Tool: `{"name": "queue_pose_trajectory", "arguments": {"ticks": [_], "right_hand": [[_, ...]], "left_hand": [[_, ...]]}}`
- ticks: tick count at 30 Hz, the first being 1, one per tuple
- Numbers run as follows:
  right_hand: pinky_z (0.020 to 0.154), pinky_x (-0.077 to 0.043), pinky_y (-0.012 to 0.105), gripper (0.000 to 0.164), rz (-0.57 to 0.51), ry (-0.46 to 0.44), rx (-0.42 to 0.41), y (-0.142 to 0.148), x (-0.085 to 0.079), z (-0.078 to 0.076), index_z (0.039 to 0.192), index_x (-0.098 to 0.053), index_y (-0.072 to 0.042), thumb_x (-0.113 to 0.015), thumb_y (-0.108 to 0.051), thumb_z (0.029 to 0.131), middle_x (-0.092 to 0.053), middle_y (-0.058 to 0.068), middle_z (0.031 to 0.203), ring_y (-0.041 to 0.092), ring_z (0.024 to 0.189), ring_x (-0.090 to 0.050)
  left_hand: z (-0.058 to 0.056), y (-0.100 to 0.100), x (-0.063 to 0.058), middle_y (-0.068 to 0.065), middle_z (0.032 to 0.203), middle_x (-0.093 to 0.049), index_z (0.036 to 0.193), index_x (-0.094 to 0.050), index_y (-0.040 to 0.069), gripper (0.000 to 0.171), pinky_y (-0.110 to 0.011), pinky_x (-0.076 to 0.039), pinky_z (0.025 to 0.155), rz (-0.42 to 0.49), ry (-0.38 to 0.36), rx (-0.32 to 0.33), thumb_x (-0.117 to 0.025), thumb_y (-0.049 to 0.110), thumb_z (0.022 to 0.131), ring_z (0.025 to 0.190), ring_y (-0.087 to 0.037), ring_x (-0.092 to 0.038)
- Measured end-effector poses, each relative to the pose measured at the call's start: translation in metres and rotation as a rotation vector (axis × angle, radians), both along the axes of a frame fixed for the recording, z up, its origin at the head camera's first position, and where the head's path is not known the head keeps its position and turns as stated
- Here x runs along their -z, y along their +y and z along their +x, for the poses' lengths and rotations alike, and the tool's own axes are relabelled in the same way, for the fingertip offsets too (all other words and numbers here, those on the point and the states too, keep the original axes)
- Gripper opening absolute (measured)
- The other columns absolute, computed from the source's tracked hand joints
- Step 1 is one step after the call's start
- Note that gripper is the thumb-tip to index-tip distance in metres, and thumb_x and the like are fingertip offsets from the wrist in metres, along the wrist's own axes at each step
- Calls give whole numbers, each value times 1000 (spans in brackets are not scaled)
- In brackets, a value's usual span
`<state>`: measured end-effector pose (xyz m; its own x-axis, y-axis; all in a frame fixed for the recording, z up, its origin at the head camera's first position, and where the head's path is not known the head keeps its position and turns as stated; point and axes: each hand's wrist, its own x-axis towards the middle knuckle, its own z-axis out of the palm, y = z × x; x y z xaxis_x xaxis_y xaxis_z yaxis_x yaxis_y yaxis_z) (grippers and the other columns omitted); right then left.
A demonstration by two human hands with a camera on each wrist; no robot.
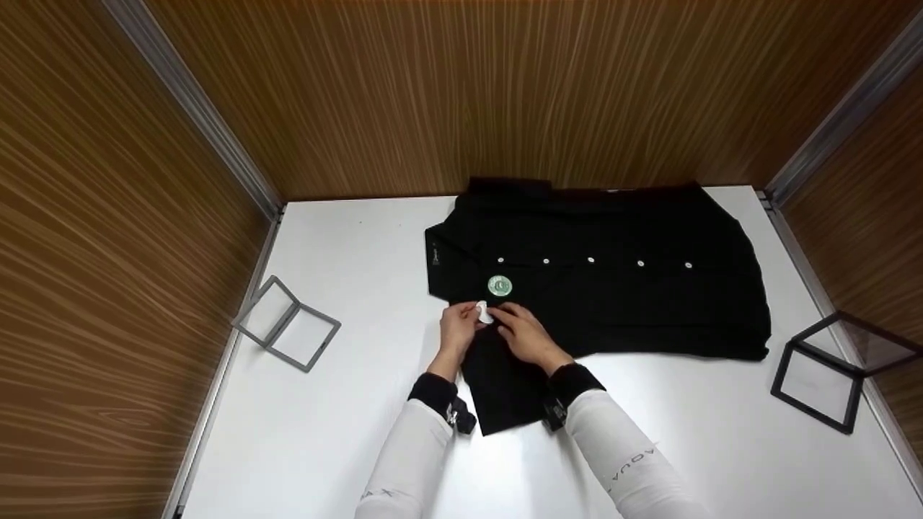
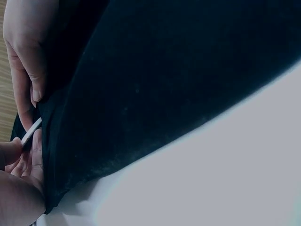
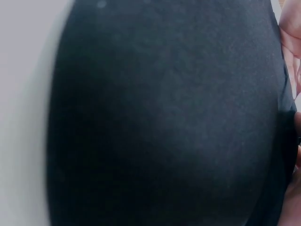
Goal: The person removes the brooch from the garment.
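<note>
A black button-up shirt point(image 1: 613, 310) lies spread out, its collar to the left and a row of white buttons down it. My left hand point(image 1: 458, 328) pinches a small round white disc point(image 1: 484, 312) between thumb and fingers above the shirt's sleeve. In the left wrist view the disc point(image 2: 31, 132) shows edge-on as a thin white strip. My right hand point(image 1: 525, 333) is at the disc's right side, one fingertip touching it, other fingers over the cloth. A round green-and-white sticker or badge point(image 1: 500, 286) lies on the shirt just beyond the hands.
A grey hinged frame point(image 1: 296, 324) stands at the left on the white table point(image 1: 375, 288). A similar black hinged frame point(image 1: 822, 382) is at the right edge. Wood-grain panels point(image 1: 461, 94) wall the table at the back and both sides.
</note>
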<state>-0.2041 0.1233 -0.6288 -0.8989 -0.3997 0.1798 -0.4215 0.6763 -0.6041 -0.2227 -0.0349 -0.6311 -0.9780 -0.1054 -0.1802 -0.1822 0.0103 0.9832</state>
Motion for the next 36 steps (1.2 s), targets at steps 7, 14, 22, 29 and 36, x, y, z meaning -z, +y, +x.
{"name": "queue_pose_trajectory", "arguments": {"ticks": [7, 14, 22, 29, 36], "right_hand": [[104, -37, 53, 42, -3, 6, -20, 5, 1, 0, 136, -57, -3, -60, -2, 94, -53, 23, 131, 41, 124, -48], [108, -35, 49, 57, 30, -54, 9, 9, -3, 0, 143, -48, -3, -69, -7, 90, -50, 21, 138, 38, 129, -44], [108, -30, 57, 59, 168, -36, 63, 12, -6, 5, 141, -50, -4, -72, -20, 89, -45, 20, 144, 39, 133, -40], [111, -25, 55, 59, 241, -88, 62, 14, -7, 2, 144, -48, -10, -69, -27, 92, -42, 16, 148, 36, 137, -36], [113, -23, 55, 61, 230, -117, 45, 14, -7, 1, 146, -46, -9, -68, -27, 93, -40, 16, 149, 36, 138, -35]], "left_hand": [[0, 2, -1, -23, 106, -68, 117, -61, -14, 28, -27, -57, 73, -65, -1, 21, -60, -4, 91, 87, -23, -68], [2, 4, -2, -22, 102, -67, 121, -58, -15, 32, -28, -57, 73, -83, 38, 24, -61, -8, 89, 84, -24, -67], [6, 4, -2, -20, 93, -68, 110, -60, -11, 22, -29, -58, 70, -113, 90, -5, -66, -6, 88, 81, -27, -69], [4, 2, -5, -14, 89, -71, 103, -69, -6, 17, -26, -57, 70, -332, 176, 36, -69, -1, 87, 79, -22, -70], [5, -1, -11, -12, 91, -72, 104, -71, -4, 17, -28, -56, 73, -544, 257, 106, -68, 1, 88, 83, -20, -70]]}}
